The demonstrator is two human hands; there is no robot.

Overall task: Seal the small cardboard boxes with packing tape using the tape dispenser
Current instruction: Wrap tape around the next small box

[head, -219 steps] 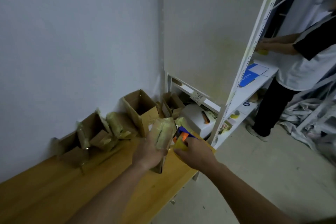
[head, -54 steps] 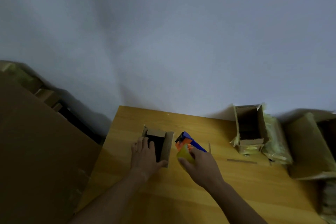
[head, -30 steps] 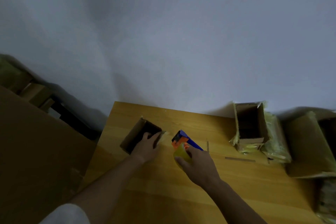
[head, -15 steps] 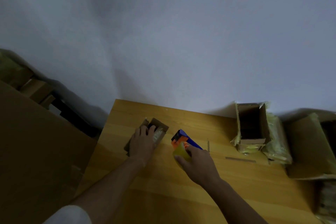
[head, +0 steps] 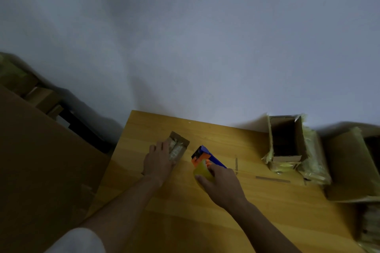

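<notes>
Two hands | left hand (head: 159, 162) flat on small box (head: 178, 147) | right hand (head: 223, 186) grips tape dispenser (head: 202, 157) | no legible writing

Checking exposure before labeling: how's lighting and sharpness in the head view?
Head view: dim and underexposed; left hand, small box and tape dispenser are readable but soft; boxes at the right edge smear; wide-angle bending at the borders; no glare.

Bare table (head: 185, 211) between hands; boxes (head: 285, 141) right
</notes>
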